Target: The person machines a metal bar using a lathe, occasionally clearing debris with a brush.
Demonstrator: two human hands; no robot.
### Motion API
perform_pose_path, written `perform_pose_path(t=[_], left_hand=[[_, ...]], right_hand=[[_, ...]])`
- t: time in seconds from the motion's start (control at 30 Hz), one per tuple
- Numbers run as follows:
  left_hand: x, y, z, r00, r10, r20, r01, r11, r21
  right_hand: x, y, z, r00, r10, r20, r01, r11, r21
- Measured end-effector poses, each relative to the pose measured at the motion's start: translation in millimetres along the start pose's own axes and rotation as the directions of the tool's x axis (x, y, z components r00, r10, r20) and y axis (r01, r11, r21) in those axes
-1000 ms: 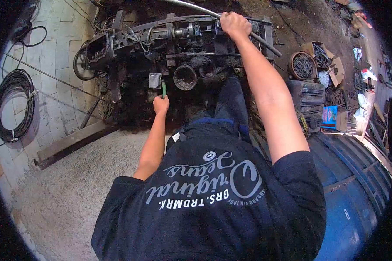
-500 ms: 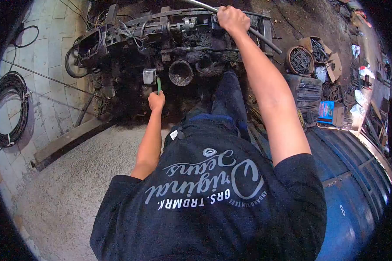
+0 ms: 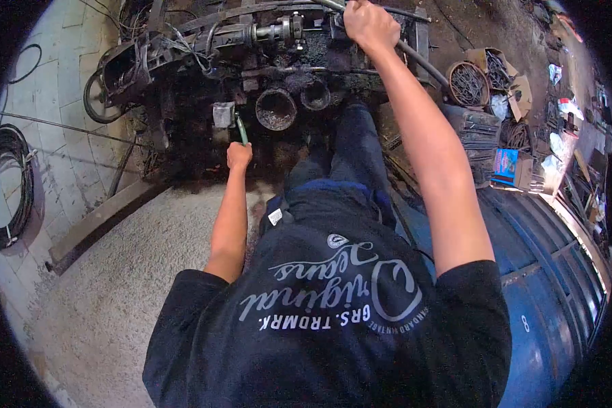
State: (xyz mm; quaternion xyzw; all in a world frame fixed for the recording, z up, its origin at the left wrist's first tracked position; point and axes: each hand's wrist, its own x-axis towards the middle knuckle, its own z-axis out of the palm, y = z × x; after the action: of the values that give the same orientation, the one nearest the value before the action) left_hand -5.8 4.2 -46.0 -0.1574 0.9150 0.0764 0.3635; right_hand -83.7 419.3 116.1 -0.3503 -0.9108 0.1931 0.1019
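Head view: the left hand (image 3: 239, 155) has its fingers closed around a green-handled tool (image 3: 241, 129), which points at the greasy machine (image 3: 183, 54) at 12 o'clock. The right hand (image 3: 369, 24) grips a long metal bar (image 3: 425, 64) at 1 o'clock. A blue drum (image 3: 557, 272) lies at 4 o'clock and a cable coil (image 3: 10, 183) at 9 o'clock.

You are in a rough metalworking shop. Before you stands a black, greasy machine (image 3: 251, 61) with shafts, loose wires and a long lever (image 3: 425, 63), set on oily, dirt-caked ground. To your right lie a round tin (image 3: 468, 85) and a box (image 3: 517, 92) full of metal rods, then more boxes and scrap (heaped in no order) and a blue drum (image 3: 551, 272). To your left a cable coil (image 3: 7, 183) lies on paving (image 3: 54, 102), near a steel beam (image 3: 102, 221) and a concrete slab (image 3: 109, 299).
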Motion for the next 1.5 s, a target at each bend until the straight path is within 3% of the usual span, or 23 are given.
perform_pose_path(t=[0.17,0.23,0.47,0.5,0.57,0.6,0.67,0.7,0.73,0.8,0.83,0.87,0.9,0.93,1.0,1.07,1.13,1.2,1.27,1.3,1.43,1.5], left_hand=[[39.0,-17.5,46.9,0.997,0.024,0.070,-0.022,1.000,-0.022],[49.6,-13.5,65.6,0.984,0.038,-0.172,-0.057,0.993,-0.107],[57.5,2.8,79.5,0.975,-0.195,-0.102,0.157,0.943,-0.294],[53.0,2.8,76.3,0.983,-0.165,-0.076,0.143,0.962,-0.234],[48.2,3.0,65.5,0.989,-0.138,0.060,0.144,0.983,-0.116],[43.0,5.4,57.7,0.991,-0.125,0.056,0.131,0.984,-0.123],[29.6,12.6,40.5,0.977,-0.155,0.149,0.145,0.986,0.077],[28.2,9.4,35.4,0.980,-0.094,0.178,0.073,0.990,0.123],[34.0,2.3,35.8,0.983,-0.056,0.174,0.034,0.991,0.129],[50.6,-23.9,44.4,0.978,0.097,0.183,-0.080,0.992,-0.097],[47.8,-32.7,39.8,0.978,0.107,0.181,-0.091,0.991,-0.096],[42.6,-41.2,35.8,0.966,0.217,0.142,-0.173,0.947,-0.270],[36.7,-44.7,33.4,0.944,0.318,0.083,-0.253,0.865,-0.434],[25.7,-46.7,28.5,0.943,0.324,0.078,-0.261,0.863,-0.433],[0.9,-54.3,16.1,0.955,0.295,0.031,-0.243,0.838,-0.489],[2.8,-67.9,15.1,0.948,0.317,0.041,-0.270,0.863,-0.428],[-10.6,-59.6,-1.2,0.918,0.395,0.041,-0.375,0.897,-0.234],[-24.0,-39.3,-23.7,0.933,0.348,0.086,-0.329,0.926,-0.184],[-26.7,-21.5,-36.8,0.842,0.535,-0.073,-0.539,0.840,-0.064],[-36.1,-0.3,-49.3,0.890,0.455,-0.042,-0.456,0.880,-0.129],[-38.6,51.2,-78.3,0.851,0.508,-0.133,-0.520,0.849,-0.090],[-61.5,87.5,-94.2,0.836,0.533,-0.133,-0.542,0.840,-0.040]], right_hand=[[-0.7,-2.3,-1.3,0.999,-0.048,0.003,0.048,0.996,-0.075],[1.9,-4.1,-1.1,1.000,-0.023,0.015,0.025,0.996,-0.086],[2.7,-0.9,3.5,0.998,-0.068,-0.012,0.067,0.994,-0.084],[4.3,-2.7,-2.2,0.996,-0.019,0.087,0.028,0.995,-0.097],[5.0,-8.0,-8.1,0.998,-0.004,0.068,0.008,0.998,-0.064],[2.9,-7.5,-9.3,0.998,0.022,0.064,-0.019,0.999,-0.036],[-2.7,3.7,-4.4,0.992,-0.101,-0.080,0.110,0.987,0.118],[-5.3,9.3,4.1,0.913,-0.219,-0.345,0.260,0.963,0.076],[-8.2,13.3,12.2,0.748,-0.324,-0.580,0.393,0.920,-0.007],[-53.7,14.5,3.4,0.768,-0.395,-0.503,0.511,0.852,0.111],[-79.4,24.1,4.3,0.785,-0.488,-0.380,0.586,0.783,0.205],[-104.1,35.9,10.5,0.771,-0.583,-0.257,0.637,0.706,0.310],[-125.4,53.6,19.6,0.819,-0.569,-0.073,0.549,0.742,0.385],[-141.0,75.0,28.9,0.832,-0.543,0.118,0.445,0.778,0.443],[-154.1,116.5,42.0,0.969,-0.141,0.202,0.066,0.939,0.338],[-151.8,175.0,72.8,0.965,0.052,0.256,-0.082,0.990,0.111],[-145.9,191.1,64.8,0.891,0.267,0.369,-0.259,0.963,-0.070],[-136.9,208.0,77.3,0.855,0.292,0.428,-0.285,0.955,-0.083],[-131.9,220.5,96.7,0.936,0.253,0.244,-0.237,0.967,-0.091],[-131.5,218.9,101.8,0.951,0.256,0.175,-0.242,0.966,-0.097],[-124.8,220.4,121.5,0.960,0.260,0.105,-0.233,0.947,-0.220],[-126.0,218.1,122.9,0.945,0.298,0.136,-0.271,0.945,-0.185]])
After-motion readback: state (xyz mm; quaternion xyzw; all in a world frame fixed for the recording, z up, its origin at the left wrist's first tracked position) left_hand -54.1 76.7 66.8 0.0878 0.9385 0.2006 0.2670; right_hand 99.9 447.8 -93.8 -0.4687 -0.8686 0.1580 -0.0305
